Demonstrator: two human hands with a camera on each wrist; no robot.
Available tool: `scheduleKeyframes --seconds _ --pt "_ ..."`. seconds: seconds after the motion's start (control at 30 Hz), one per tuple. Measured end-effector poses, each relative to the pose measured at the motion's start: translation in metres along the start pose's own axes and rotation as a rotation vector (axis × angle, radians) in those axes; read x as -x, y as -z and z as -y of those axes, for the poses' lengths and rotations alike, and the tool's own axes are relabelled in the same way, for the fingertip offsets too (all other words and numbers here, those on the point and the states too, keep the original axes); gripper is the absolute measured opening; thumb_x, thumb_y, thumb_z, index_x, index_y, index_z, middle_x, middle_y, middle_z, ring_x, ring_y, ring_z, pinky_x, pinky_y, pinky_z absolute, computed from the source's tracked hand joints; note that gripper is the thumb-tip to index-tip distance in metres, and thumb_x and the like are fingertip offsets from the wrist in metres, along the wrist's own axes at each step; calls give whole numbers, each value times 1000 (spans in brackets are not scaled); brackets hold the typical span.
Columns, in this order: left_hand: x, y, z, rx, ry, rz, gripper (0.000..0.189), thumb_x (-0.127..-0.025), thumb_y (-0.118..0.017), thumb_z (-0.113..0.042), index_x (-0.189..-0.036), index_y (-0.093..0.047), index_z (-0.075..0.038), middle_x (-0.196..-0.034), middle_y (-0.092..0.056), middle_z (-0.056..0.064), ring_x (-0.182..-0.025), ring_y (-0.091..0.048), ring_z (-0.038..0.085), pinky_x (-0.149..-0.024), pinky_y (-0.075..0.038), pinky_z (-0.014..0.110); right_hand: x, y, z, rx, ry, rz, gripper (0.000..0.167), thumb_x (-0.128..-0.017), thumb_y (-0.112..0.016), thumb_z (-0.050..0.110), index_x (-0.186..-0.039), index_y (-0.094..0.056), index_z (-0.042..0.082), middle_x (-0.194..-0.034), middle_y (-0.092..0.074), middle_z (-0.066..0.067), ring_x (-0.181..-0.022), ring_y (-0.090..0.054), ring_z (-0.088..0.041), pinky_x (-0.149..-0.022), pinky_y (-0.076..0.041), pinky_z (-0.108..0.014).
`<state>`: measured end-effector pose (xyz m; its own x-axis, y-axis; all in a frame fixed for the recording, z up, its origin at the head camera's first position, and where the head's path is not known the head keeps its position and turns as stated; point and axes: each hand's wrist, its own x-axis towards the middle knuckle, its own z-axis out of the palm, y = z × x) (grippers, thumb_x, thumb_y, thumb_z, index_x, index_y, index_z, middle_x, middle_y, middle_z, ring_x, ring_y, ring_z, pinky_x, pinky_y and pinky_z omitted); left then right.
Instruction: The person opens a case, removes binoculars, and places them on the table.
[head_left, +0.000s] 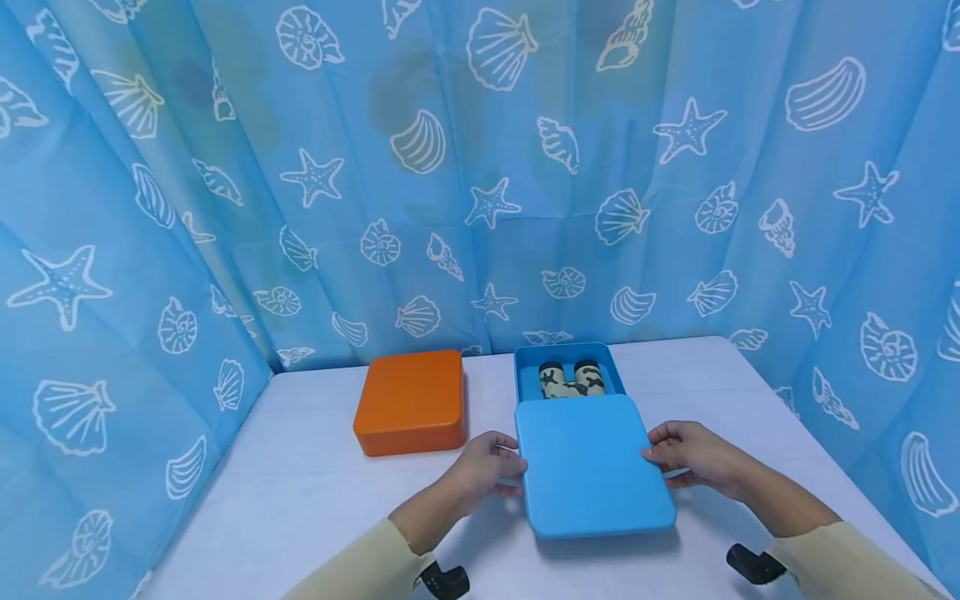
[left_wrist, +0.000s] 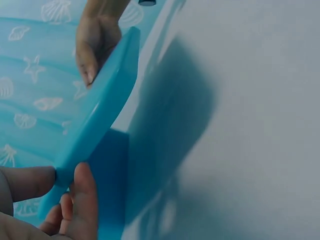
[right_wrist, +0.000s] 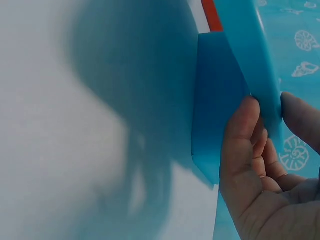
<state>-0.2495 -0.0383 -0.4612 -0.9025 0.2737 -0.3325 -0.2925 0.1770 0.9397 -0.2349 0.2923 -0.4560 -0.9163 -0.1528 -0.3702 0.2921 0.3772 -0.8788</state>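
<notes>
A blue square lid (head_left: 596, 467) is held up between both hands, tilted and lying partly over a blue box (head_left: 528, 358). My left hand (head_left: 486, 471) pinches its left edge between thumb and fingers. At the opposite edge, my right hand (head_left: 693, 454) pinches it in the same way. The lid covers the near part of the box; the far part is uncovered. Inside that part lie camouflage-patterned binoculars (head_left: 553, 379) with black ends, their near portion hidden by the lid. In the right wrist view the box's side wall (right_wrist: 212, 100) stands on the table below the lid (right_wrist: 255, 55).
An orange closed box (head_left: 412, 400) stands on the white-covered table (head_left: 300, 500), left of the blue box. Behind and on both sides hangs a blue curtain (head_left: 450, 208) with white shell and starfish prints. A black device (head_left: 753, 565) sits at the right wrist.
</notes>
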Motion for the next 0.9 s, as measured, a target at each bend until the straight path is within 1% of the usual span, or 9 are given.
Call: scheduleKeyframes --seconds 0.13,0.23,0.43,0.63,0.9 --pt "8 -5 9 -2 26 8 33 -89 -71 -7 -116 -54 -2 -97 -59 13 -85 -64 23 -69 -59 38 9 -2 -7 -4 -7 20 49 -91 -70 26 -120 -47 -7 -98 -55 -14 -87 -57 -25 -75 -57 -42" --pt "11 -7 17 -1 55 15 32 -88 -71 -5 -115 -54 -2 -96 -59 13 -84 -63 22 -68 -59 37 14 -5 -13 -4 -22 42 47 -91 -70 25 -118 -48 -6 -96 -55 -14 -85 -57 -25 -74 -57 -41" --pt "18 -10 24 -6 95 53 30 -88 -71 -4 -113 -55 -3 -95 -61 12 -82 -64 23 -69 -58 35 23 -8 -22 -5 -71 57 40 -92 -68 22 -116 -48 -5 -94 -55 -14 -84 -57 -24 -73 -57 -40" --pt "22 -12 29 -20 103 58 28 -88 -69 -1 -111 -54 -3 -95 -61 13 -82 -65 24 -68 -59 36 26 -12 -29 -21 -82 76 37 -92 -68 19 -115 -49 -4 -93 -54 -13 -84 -56 -24 -73 -57 -40" --pt "27 -15 41 -104 115 52 29 -85 -71 1 -108 -55 -4 -89 -61 12 -76 -66 22 -66 -58 34 32 -19 -43 2 -76 100 33 -92 -68 17 -111 -51 -4 -89 -56 -12 -79 -58 -23 -69 -57 -39"
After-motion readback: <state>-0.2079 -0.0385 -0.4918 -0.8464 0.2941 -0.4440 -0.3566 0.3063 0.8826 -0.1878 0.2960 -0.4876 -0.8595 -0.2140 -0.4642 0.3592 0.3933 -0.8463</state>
